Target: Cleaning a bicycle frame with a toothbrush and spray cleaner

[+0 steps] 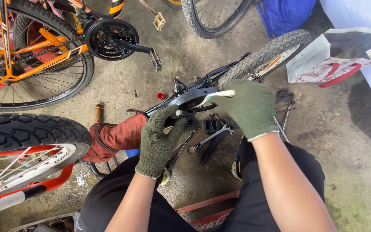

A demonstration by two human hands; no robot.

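**Working on a small bike's chain guard, both hands gloved**

Gripping a black chain guard (192,96) on a small bicycle lying on the concrete floor (220,56), the left hand (159,139) is wearing a dark green knit glove, its fingers (173,115) curled shut around the guard's lower edge. The guard is looking glossy, curved and narrow, sitting just ahead of the person's knees, beside the small knobby tyre (263,53) with its white rim.

The right hand (250,107), in a lighter green glove, is closing its fingers around a white-handled tool (220,93), whose tip is touching the guard's top.

Counting: two gloved hands; three other wheels showing at the edges besides the small one, namely an orange bike's wheel (35,56) upper left, a fat tyre on a red and white frame (26,133) at left, and a partial wheel (213,17) at top. One combination spanner (213,135) is lying on the floor under the hands, with more dark tools beside it, too jumbled for counting. One small red cap (160,95) is sitting near the guard.

Containers: a white paper bag with red handles (327,60) is lying on its side at right; its contents are not showing. A rust-red rag (117,135) is bunching beside the left knee.
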